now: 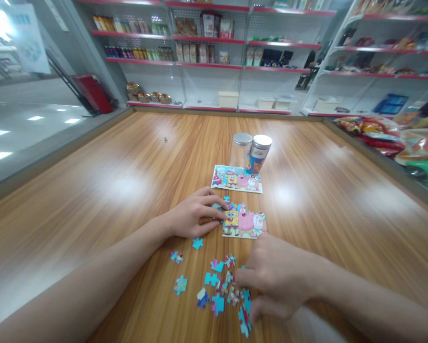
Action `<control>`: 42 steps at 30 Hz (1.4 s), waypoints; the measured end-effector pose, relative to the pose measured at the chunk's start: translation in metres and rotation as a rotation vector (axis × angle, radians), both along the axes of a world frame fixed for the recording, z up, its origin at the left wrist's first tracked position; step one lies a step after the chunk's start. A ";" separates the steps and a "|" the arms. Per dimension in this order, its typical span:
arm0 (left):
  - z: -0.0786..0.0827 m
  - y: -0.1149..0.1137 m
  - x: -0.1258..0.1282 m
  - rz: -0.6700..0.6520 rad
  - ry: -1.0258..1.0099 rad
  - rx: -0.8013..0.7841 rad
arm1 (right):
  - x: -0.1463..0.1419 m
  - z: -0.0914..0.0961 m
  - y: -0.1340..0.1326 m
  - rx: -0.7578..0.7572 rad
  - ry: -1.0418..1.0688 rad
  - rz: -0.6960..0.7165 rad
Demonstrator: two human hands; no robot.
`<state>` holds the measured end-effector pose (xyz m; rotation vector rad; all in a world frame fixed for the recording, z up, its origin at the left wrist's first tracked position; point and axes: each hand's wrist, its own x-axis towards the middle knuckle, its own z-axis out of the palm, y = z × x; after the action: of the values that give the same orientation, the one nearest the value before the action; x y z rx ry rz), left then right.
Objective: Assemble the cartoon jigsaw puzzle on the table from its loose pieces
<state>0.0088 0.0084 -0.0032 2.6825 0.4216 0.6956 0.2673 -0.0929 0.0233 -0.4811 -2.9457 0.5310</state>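
Observation:
A partly assembled jigsaw puzzle (248, 221) with yellow and pink cartoon figures lies on the wooden table. My left hand (198, 212) rests at its left edge, fingers stretched out and their tips touching pieces there. My right hand (276, 274) is over the right side of a scatter of loose puzzle pieces (217, 304), its thumb and index finger bent but apart. Some pieces are hidden beneath it. A few stray pieces, such as a blue one (197, 243), lie nearer my left forearm. Beyond the puzzle lies a printed reference picture (237, 180) of the same figures.
A clear jar with a silver lid (242, 139) and a printed canister (259, 152) stand by the picture's far edge. Shelves of goods (210, 65) line the back. Packaged snacks (374, 133) are piled on the right, and a red hand truck (92, 93) stands left.

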 end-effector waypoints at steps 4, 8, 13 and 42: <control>0.000 -0.001 0.001 -0.007 -0.020 -0.009 | 0.001 0.000 0.000 -0.027 -0.041 -0.017; 0.000 0.000 0.000 -0.025 -0.032 -0.036 | 0.000 0.001 0.002 -0.053 -0.056 -0.024; -0.001 0.000 -0.003 0.058 -0.070 -0.034 | -0.002 0.001 0.001 -0.064 -0.056 -0.019; -0.005 0.002 -0.002 0.094 -0.050 0.007 | 0.002 -0.009 0.014 0.002 -0.029 -0.035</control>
<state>0.0063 0.0106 -0.0078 2.6596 0.5359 0.7904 0.2692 -0.0792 0.0141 -0.5441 -2.9589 0.5220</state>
